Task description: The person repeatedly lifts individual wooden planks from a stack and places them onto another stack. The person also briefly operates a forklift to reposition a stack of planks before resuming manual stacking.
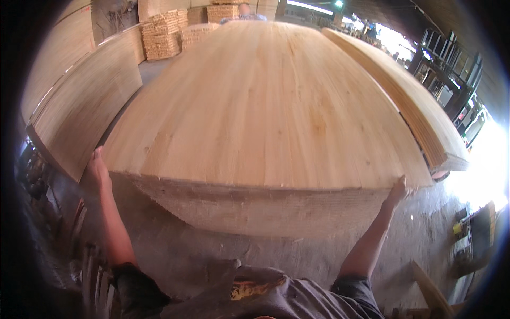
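Note:
A large pale wooden panel [255, 117] lies before me, on top of a thick stack of panels [255, 210] whose layered front side faces me. My left hand [98, 165] is at the panel's near left corner, its fingers closed against the side edge. Farther right, my right hand [399, 190] grips the near edge close to the right corner, the thumb side on top. The undersides of both grips are hidden. Both bare forearms reach forward from dark short sleeves.
Another panel stack [409, 98] runs along the right side. Upright panels [90, 106] stand on the left. Piles of cut lumber [161, 36] rise at the back, where a person [244, 11] is at the stack's far end. A dark metal-framed machine [449, 66] stands at right.

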Tool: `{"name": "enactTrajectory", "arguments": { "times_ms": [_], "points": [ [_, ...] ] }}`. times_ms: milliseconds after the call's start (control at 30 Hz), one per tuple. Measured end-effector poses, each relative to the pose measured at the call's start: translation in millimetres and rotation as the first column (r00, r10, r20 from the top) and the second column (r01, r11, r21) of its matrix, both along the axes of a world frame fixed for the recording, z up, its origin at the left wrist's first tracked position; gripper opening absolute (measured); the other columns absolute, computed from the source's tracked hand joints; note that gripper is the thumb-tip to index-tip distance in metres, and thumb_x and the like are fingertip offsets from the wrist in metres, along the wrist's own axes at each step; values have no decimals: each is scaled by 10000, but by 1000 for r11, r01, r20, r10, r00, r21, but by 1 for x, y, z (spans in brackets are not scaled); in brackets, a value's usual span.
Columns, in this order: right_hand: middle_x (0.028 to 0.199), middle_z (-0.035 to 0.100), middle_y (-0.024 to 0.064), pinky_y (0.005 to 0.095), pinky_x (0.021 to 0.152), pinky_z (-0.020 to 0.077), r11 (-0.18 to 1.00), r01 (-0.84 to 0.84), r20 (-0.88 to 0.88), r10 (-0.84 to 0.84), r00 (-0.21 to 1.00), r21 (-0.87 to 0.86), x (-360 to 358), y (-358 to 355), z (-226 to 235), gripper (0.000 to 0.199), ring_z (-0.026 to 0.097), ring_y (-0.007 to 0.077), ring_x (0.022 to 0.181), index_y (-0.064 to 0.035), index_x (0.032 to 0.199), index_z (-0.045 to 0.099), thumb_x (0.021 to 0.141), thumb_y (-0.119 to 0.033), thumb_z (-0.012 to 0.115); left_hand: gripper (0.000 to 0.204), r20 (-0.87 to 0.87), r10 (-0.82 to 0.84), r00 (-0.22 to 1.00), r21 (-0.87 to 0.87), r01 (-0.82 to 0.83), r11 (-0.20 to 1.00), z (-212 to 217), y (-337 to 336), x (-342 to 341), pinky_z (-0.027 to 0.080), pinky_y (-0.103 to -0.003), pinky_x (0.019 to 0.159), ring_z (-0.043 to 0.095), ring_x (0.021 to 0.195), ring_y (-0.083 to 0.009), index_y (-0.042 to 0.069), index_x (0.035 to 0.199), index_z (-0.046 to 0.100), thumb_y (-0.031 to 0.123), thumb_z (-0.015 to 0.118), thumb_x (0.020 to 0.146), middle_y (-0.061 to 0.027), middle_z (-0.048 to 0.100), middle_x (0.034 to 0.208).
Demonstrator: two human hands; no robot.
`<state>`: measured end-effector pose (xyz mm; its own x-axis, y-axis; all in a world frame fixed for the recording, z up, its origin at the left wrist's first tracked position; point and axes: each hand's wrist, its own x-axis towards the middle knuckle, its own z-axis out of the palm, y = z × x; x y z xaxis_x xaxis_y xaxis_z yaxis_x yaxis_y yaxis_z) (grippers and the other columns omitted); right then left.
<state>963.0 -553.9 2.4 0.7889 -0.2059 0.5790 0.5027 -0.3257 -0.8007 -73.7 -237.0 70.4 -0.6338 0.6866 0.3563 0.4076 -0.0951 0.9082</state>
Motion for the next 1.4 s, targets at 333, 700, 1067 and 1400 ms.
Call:
{"name": "enactTrajectory", "arguments": {
  "times_ms": [333, 700, 1067, 1400],
  "points": [
    [1749, 250, 334, 521, 1323, 238, 923, -93, -227, 6, 974, -374, -56, -1, 97, 967, 200, 435, 1653, 104, 1660, 284, 1006, -507, 648, 520, -481, -77, 873, -238, -45, 970, 2, 58, -21, 527, -474, 975, 726, 1132, -358, -36, 1296, 718, 397, 545, 1067, -260, 762, 1183],
    [1331, 664, 366, 610, 1026, 537, 223, -22, 24, 200, 979, -975, 242, -33, 143, 629, 678, 517, 1221, -17, 1407, 642, 1095, -539, 480, 882, -719, -185, 671, -525, -349, 776, 13, 106, 10, 450, -600, 1164, 602, 1369, -499, -56, 1329, 714, 684, 292, 1100, -363, 656, 1381],
    [1153, 734, 353, 624, 946, 586, 82, -19, 1, 234, 972, -996, 223, -49, 122, 515, 741, 501, 1097, -199, 1545, 551, 1125, -457, 399, 845, -615, -346, 709, -643, -196, 740, 6, 150, -10, 439, -582, 1158, 580, 1405, -464, -67, 1356, 676, 648, 290, 1124, -321, 646, 1424],
    [1076, 767, 313, 657, 875, 591, -3, 12, 11, 249, 969, -1000, 306, -56, 114, 517, 762, 496, 1039, -198, 1605, 477, 1138, -408, 406, 796, -751, -273, 602, -555, -351, 754, 14, 97, 21, 410, -583, 1210, 529, 1449, -487, -43, 1411, 667, 608, 310, 1122, -338, 587, 1487]
  ]
}}
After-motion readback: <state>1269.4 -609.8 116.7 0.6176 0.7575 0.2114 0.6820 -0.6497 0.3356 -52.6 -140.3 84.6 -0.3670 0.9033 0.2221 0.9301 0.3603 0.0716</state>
